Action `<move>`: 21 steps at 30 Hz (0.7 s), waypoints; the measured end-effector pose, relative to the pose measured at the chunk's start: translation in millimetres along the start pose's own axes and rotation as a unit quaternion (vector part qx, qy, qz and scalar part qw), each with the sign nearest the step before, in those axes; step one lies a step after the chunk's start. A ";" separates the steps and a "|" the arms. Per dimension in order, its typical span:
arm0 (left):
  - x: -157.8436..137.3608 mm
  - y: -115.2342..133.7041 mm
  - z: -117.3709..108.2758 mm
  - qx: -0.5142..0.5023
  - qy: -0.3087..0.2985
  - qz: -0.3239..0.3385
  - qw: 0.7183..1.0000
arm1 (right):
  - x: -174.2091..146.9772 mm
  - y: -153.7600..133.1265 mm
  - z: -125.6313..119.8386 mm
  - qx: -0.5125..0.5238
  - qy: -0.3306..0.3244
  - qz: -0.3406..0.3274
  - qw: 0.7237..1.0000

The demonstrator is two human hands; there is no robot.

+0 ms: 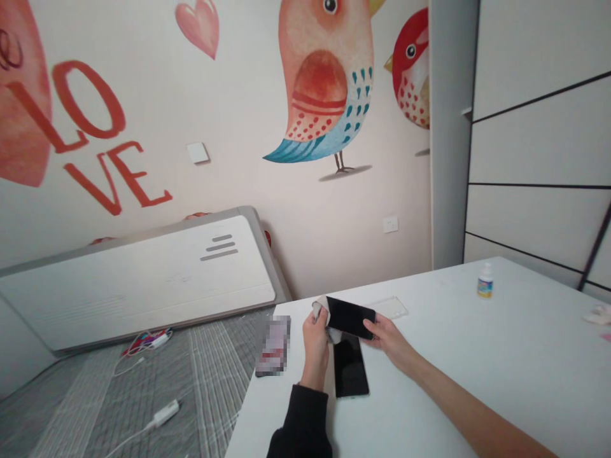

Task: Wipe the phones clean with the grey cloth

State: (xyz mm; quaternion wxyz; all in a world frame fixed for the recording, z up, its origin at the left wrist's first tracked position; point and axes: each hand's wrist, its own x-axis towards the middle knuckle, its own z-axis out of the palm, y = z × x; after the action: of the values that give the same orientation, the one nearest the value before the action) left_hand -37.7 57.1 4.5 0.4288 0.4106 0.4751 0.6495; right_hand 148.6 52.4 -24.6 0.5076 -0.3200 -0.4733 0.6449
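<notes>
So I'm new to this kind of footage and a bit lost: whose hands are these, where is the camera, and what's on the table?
The camera sits on a person's head, looking forward and down, so both arms are their own. The left hand, in a dark sleeve, holds a pale cloth against a black phone, which the bare right hand grips at its other end. On the white table below lie a second dark phone, a blurred-out item at the edge, a clear plastic case and a small bottle.
</notes>
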 end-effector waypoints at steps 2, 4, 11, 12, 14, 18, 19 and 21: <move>4.0 3.9 -5.4 -0.005 0.021 0.010 1.000 | 0.4 -0.8 1.2 -0.021 -0.046 0.014 0.999; 6.9 7.0 -8.6 -0.005 0.021 0.012 1.000 | 1.1 -3.0 0.0 -0.037 -0.061 0.015 0.997; -5.3 -3.8 8.8 0.031 -0.061 -0.029 0.997 | -3.8 -0.3 4.6 -0.062 -0.019 -0.018 0.998; -7.5 -5.7 10.9 0.040 -0.076 -0.035 0.996 | -5.3 0.6 6.8 -0.070 -0.023 -0.022 0.997; -10.1 -7.1 12.3 0.058 -0.097 -0.042 0.993 | -7.4 -0.5 8.8 -0.093 -0.033 -0.034 0.995; -11.4 -0.9 9.5 0.096 -0.133 -0.044 0.986 | -4.7 -15.6 1.0 -0.131 -0.027 -0.066 0.989; -12.1 1.6 9.3 0.107 -0.149 -0.046 0.982 | -3.1 -20.5 -2.2 -0.136 -0.019 -0.073 0.988; -14.5 6.5 9.9 0.129 -0.186 -0.050 0.973 | 0.3 -28.4 -8.1 -0.140 -0.002 -0.083 0.987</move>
State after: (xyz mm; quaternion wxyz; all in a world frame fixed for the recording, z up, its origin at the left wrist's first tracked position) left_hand -25.2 44.8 11.1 0.4853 0.5515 0.4865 0.4729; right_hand 165.8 56.1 -0.8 0.5084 -0.3460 -0.5854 0.5284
